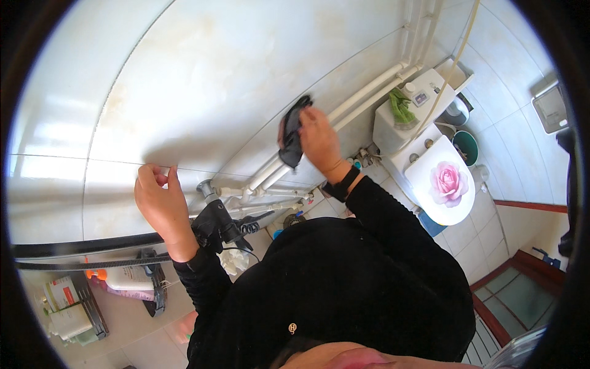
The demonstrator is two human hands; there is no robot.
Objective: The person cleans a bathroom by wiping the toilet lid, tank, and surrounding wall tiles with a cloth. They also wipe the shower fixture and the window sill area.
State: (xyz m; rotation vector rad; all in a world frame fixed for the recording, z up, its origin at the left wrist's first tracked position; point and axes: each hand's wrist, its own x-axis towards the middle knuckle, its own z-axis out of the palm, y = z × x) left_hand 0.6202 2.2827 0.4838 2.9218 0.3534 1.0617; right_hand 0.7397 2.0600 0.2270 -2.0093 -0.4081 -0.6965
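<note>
My right hand [320, 138] grips a bunched dark cloth or bag [292, 136], slightly blurred, beside the tiled wall [239, 69] and above the white pipes. On the left, my left hand [161, 198] is raised near the wall with its thumb and index finger apart. Whether anything thin lies between those fingertips cannot be told. Just right of that wrist is a black and grey bracket-like fixture [219, 217].
White pipes [368, 92] run along the wall towards a toilet with a rose on its lid [447, 184]. A green cloth [401, 108] lies on the cistern. Shelves with bottles [131, 276] and boxes [69, 306] are at lower left. A green bucket [466, 146] stands behind the toilet.
</note>
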